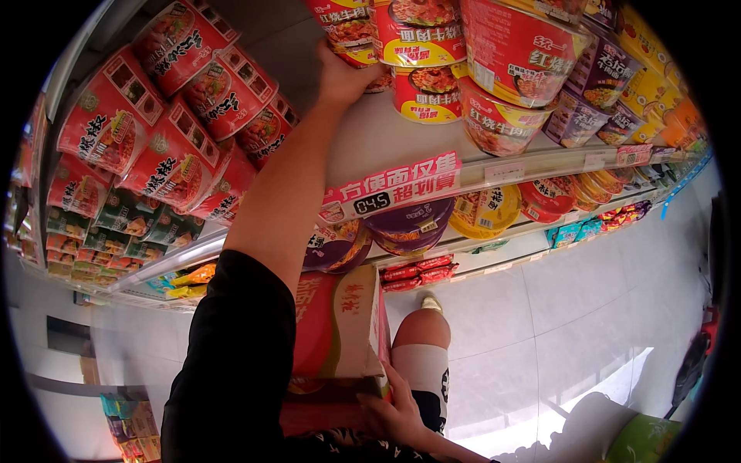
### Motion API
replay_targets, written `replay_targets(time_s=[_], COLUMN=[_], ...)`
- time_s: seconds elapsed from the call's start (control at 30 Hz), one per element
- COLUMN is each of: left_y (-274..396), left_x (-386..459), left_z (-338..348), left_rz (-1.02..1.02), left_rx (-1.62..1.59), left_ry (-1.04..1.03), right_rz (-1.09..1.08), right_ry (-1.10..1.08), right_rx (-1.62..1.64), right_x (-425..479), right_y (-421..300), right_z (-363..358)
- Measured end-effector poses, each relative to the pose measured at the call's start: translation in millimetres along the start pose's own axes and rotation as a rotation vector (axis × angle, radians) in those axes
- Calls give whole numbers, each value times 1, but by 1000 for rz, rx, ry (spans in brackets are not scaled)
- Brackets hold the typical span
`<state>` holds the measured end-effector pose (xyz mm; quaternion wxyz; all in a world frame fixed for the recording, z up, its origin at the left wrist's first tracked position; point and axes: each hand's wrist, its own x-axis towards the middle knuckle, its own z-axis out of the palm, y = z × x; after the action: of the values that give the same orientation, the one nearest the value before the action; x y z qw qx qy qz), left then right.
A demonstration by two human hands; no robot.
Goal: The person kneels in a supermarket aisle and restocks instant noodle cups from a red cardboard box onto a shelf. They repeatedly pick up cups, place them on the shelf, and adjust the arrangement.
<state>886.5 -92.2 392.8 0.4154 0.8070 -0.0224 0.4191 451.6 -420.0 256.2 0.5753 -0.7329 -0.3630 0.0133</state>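
My left hand (346,76) reaches onto the upper shelf, fingers around the left side of a red and yellow instant noodle tub (354,57). Its thumb lies across the front. More tubs stand above and beside it, including a red tub (428,95) just right of the hand. Low in front of my body, my right hand (399,412) grips the near right edge of a red and cream cardboard box (341,330). The box's near side is open, with a dark interior; its contents are hard to make out.
Stacked red noodle tubs (173,156) fill the shelving at left. A pink price sign (399,185) hangs on the shelf edge (509,168). Below sit purple bowls (411,226) and a yellow bowl (486,211). My bent leg (421,347) is beside the box, above the tiled floor (498,341).
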Motion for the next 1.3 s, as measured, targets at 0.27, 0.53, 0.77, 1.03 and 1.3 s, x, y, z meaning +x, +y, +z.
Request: replay_targets(time_s=[0.27, 0.53, 0.77, 1.03, 1.3], left_y=[42, 61, 75, 90, 105], left_x=[-10, -20, -33, -60, -87], left_z=[3, -4, -16, -32, -60], left_rz=[-256, -372, -466, -404, -174], left_rx=[126, 309, 270, 252, 75], left_ry=[39, 239, 300, 304, 199], right_rz=[3, -9, -7, -21, -27], right_ry=[15, 67, 53, 25, 21], right_rx=[-11, -71, -72, -114, -166], right_x=[2, 6, 3, -4, -8], right_y=[-4, -13, -15, -13, -11], right_z=[-2, 2, 1, 6, 10])
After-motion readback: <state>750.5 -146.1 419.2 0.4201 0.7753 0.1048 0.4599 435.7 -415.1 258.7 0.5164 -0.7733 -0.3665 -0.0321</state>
